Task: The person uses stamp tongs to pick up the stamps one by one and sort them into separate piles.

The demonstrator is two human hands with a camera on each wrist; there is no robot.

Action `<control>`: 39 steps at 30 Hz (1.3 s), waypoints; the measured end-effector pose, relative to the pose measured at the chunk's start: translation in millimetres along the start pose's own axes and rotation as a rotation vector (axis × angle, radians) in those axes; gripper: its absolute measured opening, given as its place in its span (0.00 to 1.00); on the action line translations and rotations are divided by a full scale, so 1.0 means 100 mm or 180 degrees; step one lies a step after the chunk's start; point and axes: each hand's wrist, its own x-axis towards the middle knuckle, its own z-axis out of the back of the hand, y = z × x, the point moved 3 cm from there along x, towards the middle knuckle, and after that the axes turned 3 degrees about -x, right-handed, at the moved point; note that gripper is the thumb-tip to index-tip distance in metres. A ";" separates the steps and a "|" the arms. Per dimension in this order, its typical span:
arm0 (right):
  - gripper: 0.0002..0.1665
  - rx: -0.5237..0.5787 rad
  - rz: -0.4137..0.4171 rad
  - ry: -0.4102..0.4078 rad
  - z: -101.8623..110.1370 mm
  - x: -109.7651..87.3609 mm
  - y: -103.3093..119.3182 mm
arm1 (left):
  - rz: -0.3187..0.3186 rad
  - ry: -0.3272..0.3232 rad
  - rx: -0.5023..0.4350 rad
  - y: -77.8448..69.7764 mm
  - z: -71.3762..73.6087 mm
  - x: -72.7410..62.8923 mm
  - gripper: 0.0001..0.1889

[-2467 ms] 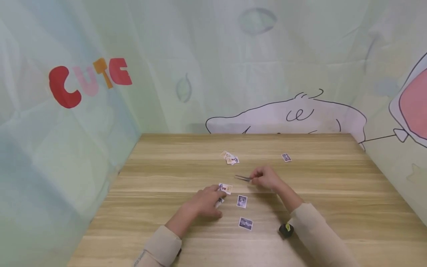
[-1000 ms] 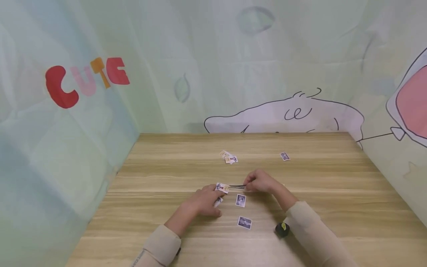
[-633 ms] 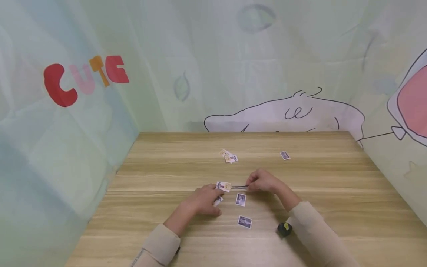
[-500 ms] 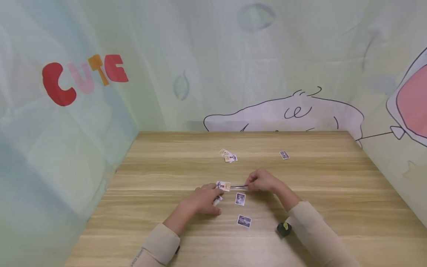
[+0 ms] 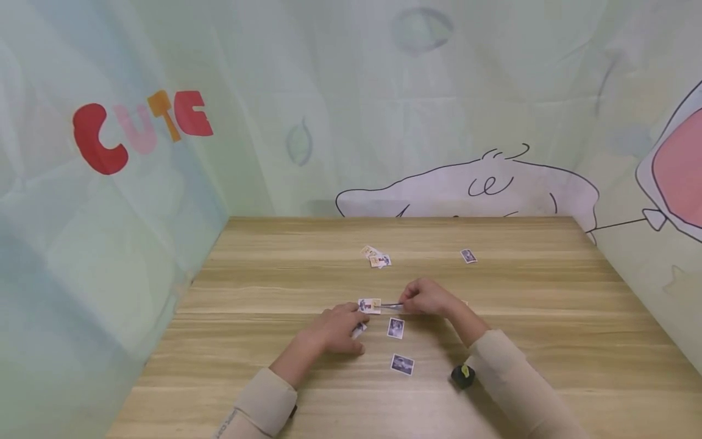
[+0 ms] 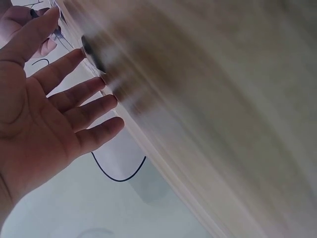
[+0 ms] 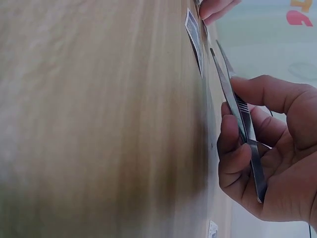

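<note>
Since the earliest frame, the right hand (image 5: 429,297) has come closer to the person and leftward, and its tweezers (image 5: 391,306), apart from the colour-printed card (image 5: 368,305) then, now reach over that card's right end. Thumb and fingers of this hand grasp the tweezers, whose two tips stand apart in the right wrist view; whether they touch the card cannot be told. The card lies left of the right hand and just ahead of the left hand (image 5: 337,329), which grips nothing: its fingers are straight and spread, tips down at the card's left end. A second card (image 5: 359,331), partly hidden by the left hand, shows between its thumb and fingers.

Right of the left hand lie an upper grey card (image 5: 396,328), near the tweezers, and a lower grey card (image 5: 403,364), closer to the person. Wood surface stretches from the hands to an overlapping group of cards (image 5: 377,258) ahead and a lone card (image 5: 468,255) ahead and right of the right hand. All visible edges of the table (image 5: 274,268) run well apart from both hands.
</note>
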 end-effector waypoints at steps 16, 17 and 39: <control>0.05 -0.0186 0.0199 -0.0108 -0.01 -0.02 0.00 | 0.0020 0.0026 0.0046 -0.05 0.01 -0.03 0.32; 0.05 -0.0177 0.0240 -0.0124 0.00 -0.04 0.00 | 0.0019 0.0029 0.0047 -0.06 0.01 -0.04 0.32; 0.05 0.0024 0.0048 -0.0423 0.06 -0.11 0.00 | -0.0127 -0.0027 0.0006 -0.05 0.04 -0.28 0.33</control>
